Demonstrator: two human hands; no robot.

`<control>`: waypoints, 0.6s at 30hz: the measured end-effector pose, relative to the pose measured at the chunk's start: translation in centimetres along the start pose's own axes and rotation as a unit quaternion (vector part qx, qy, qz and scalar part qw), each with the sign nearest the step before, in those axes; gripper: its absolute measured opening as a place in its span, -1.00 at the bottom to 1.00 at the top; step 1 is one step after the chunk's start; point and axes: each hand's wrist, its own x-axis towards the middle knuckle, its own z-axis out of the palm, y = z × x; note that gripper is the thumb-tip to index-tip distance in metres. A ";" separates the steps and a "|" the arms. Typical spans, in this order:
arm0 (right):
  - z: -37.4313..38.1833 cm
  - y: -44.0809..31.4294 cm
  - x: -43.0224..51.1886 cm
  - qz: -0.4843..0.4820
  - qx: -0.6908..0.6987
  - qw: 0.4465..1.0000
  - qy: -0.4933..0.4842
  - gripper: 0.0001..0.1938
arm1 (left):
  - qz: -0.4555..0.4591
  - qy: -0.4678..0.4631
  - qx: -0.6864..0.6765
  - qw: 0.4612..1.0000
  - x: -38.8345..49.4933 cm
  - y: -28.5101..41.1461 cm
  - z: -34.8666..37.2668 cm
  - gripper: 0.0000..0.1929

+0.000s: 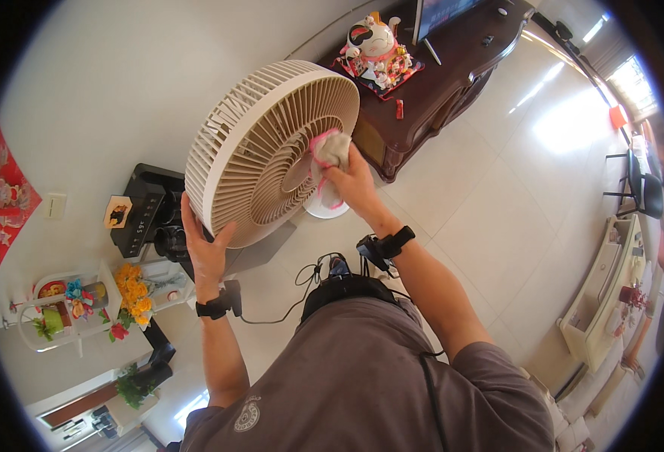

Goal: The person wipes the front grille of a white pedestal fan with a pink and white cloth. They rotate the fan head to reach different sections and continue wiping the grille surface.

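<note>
A white standing fan (227, 121) fills the middle of the view, its round slatted grille turned to the right and tilted. My left hand (205, 251) grips the lower left rim of the fan head, thumb on the front edge and fingers along the side. In my right hand (356, 183) is a bunched pale cloth (333, 148) with pink edging, which lies against the grille near its centre. The cloth hides part of the grille's hub. Below the head, a piece of the fan's round white base (327, 208) shows on the floor.
A dark wooden TV cabinet (422, 113) stands just beyond the fan, bearing a lucky cat figurine (374, 51) and a television (442, 20). Black audio equipment (140, 212) is close by my left hand. Yellow artificial flowers (133, 291) sit on a white shelf. Tiled floor (467, 186) extends rightward.
</note>
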 end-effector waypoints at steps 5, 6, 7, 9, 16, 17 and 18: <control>-0.4 -1.0 1.6 -0.017 0.066 0.997 0.032 -0.42 | 0.009 -0.010 -0.009 1.000 -0.1 -0.2 0.1 0.08; -0.2 -0.8 1.6 0.032 0.056 0.997 0.032 -0.42 | 0.008 -0.007 -0.007 1.000 -0.1 -0.2 0.2 0.08; 0.0 -0.6 1.4 0.041 0.058 0.997 0.022 -0.42 | 0.007 -0.008 -0.025 1.000 -0.1 -0.2 0.2 0.08; 0.2 0.1 0.6 0.035 0.040 0.999 0.001 -0.42 | 0.005 -0.002 -0.004 1.000 0.1 -0.2 0.2 0.08; -1.2 0.0 1.8 0.047 0.097 0.993 0.038 -0.38 | 0.001 -0.013 -0.025 1.000 0.0 -0.2 0.0 0.09; -1.3 -0.1 2.1 0.018 0.121 0.992 0.039 -0.39 | 0.005 -0.010 -0.009 1.000 -0.1 -0.2 0.1 0.09; -1.2 0.0 2.3 -0.004 0.134 0.990 0.036 -0.41 | 0.005 -0.010 -0.010 1.000 -0.1 -0.2 0.2 0.09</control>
